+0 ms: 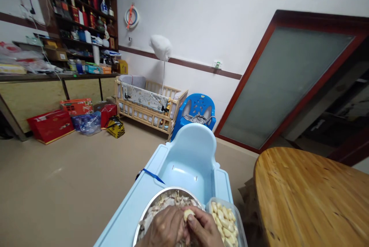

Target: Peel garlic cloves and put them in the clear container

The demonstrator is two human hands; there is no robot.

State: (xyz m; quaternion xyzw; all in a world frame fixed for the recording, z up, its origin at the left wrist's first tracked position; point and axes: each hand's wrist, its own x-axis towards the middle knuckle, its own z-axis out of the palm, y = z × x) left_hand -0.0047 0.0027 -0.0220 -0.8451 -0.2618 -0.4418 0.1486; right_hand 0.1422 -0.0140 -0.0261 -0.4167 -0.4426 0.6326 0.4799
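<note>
Both hands are close together at the bottom of the view, curled narrow around a single garlic clove (188,214). The left hand (165,228) and the right hand (204,228) pinch it between their fingers, and the clove sits just above the knuckles. Directly under the hands is a metal bowl (170,190) heaped with papery peels (170,203). Just beyond the right hand, touching the bowl's rim, is a clear plastic tub (238,216) filled with peeled cloves (221,220). The bowl and tub rest on the tray of a pale blue high chair (186,162). To the right of the hands is a wooden table (302,197). Far ahead of the hands stand a blue plastic chair (198,105) and a wooden crib (144,101), with red boxes (50,126) on the floor and crowded shelves (83,16) farther left.
</note>
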